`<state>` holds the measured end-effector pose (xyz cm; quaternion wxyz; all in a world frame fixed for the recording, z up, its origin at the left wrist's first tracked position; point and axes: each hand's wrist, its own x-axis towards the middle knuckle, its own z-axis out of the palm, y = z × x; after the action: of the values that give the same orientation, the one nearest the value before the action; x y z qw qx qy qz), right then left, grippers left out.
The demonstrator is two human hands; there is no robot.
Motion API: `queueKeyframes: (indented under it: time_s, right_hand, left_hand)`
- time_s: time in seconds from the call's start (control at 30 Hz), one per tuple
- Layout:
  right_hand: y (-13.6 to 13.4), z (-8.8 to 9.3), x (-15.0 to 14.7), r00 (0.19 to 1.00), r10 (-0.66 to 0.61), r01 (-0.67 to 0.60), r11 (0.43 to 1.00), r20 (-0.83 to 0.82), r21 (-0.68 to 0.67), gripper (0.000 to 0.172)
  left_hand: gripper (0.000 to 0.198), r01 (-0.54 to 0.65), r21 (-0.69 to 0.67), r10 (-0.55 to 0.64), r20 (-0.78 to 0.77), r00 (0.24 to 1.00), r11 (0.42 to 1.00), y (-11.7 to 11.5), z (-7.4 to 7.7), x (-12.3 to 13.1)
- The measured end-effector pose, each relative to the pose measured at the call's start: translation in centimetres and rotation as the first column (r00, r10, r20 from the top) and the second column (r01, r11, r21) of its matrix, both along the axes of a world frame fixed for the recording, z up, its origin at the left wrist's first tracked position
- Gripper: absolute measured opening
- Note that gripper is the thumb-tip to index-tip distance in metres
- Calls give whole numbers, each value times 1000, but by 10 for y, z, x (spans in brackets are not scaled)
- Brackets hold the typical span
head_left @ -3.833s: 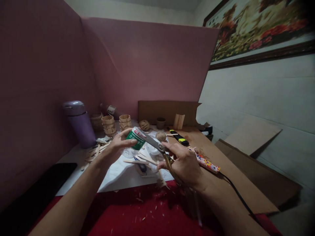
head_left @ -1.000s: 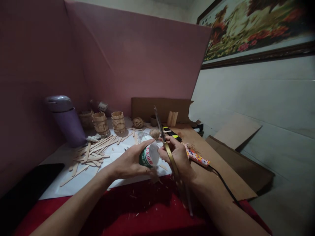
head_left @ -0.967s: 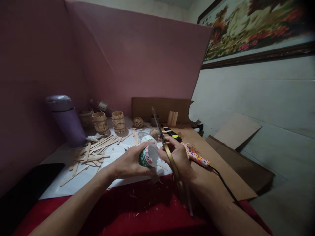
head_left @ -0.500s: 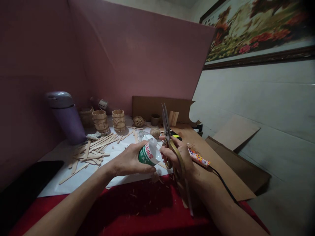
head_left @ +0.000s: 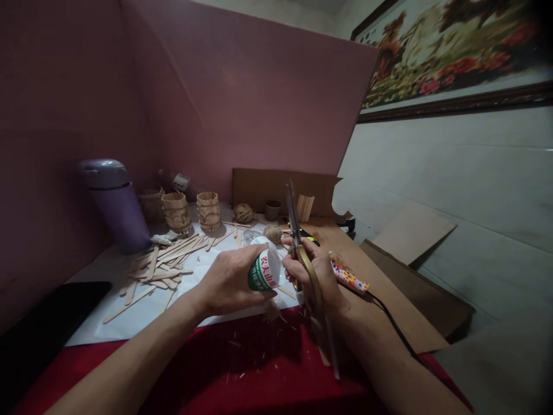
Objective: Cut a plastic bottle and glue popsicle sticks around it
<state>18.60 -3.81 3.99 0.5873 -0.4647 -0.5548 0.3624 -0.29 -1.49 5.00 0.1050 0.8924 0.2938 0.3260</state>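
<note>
My left hand [head_left: 228,282] is wrapped round a plastic bottle [head_left: 262,272] with a green and white label. The bottle lies tilted, its cut open end facing right and towards me, its clear far part pointing away. Close to that open end, my right hand [head_left: 317,279] grips a pair of scissors [head_left: 307,262] with gold-coloured handles. Their blades point up and away, nearly together, and stand apart from the bottle. Below my right hand hangs a narrow pale strip [head_left: 332,349]; what holds it is hidden.
Loose wooden craft sticks [head_left: 162,265] lie on white paper at left. Behind are two stick-covered cups [head_left: 208,211], twine balls [head_left: 243,213] and a small brown pot [head_left: 272,210]. A purple flask [head_left: 118,210] stands left. A flower-patterned tool with a cord [head_left: 351,280] rests on cardboard at right.
My left hand has shifted slightly right and turned the bottle, so different label characters face me. The scissors in my right hand have barely moved.
</note>
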Motion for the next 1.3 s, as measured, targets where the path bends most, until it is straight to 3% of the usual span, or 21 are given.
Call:
queueKeyframes:
  time_s: [0.17, 0.33, 0.47, 0.53, 0.6, 0.67, 0.77, 0.9, 1.0, 1.1, 1.3]
  right_hand:
    - [-5, 4, -2, 995, 42, -48, 996, -87, -70, 45]
    - [-3, 3, -3, 999, 39, -43, 995, -37, -90, 42]
    - [-3, 3, -3, 999, 0, -3, 997, -49, -76, 41]
    - [-3, 4, -3, 997, -10, 4, 997, -78, -79, 43]
    - [-4, 5, -2, 993, 1, -11, 997, -122, -78, 47]
    - [-3, 5, -1, 989, 17, -27, 998, -150, -63, 50]
    - [2, 2, 0, 994, 18, -21, 1000, -109, -23, 48]
    - [8, -4, 3, 1000, 20, -19, 999, -14, 32, 39]
    - [7, -4, 4, 999, 19, -19, 1000, 30, 8, 37]
    - [2, 0, 3, 1000, 20, -20, 999, 3, -24, 39]
    - [-4, 8, 1, 997, 40, -43, 997, -61, -63, 41]
  left_hand:
    - [55, -68, 187, 69, 1, 998, 980, 7, -5, -4]
    - [49, -107, 328, 125, -35, 991, 938, 9, -8, 0]
    - [49, -132, 359, 152, -26, 988, 924, 8, -8, 0]
    - [54, -113, 266, 113, 14, 993, 957, 7, -8, -1]
    - [59, -67, 83, 61, 77, 995, 994, 6, -7, -1]
    - [61, 9, -128, 8, 127, 992, 992, 4, -7, -1]
    - [57, 121, -397, -58, 169, 984, 910, 2, -6, 2]
    - [58, 230, -654, -69, 263, 962, 721, 2, -6, 5]
    - [58, 318, -714, -83, 344, 935, 624, 3, -5, 6]
    - [56, 376, -724, -104, 392, 914, 579, 5, -4, 5]
    - [49, 388, -704, -116, 402, 908, 595, 8, -5, 1]
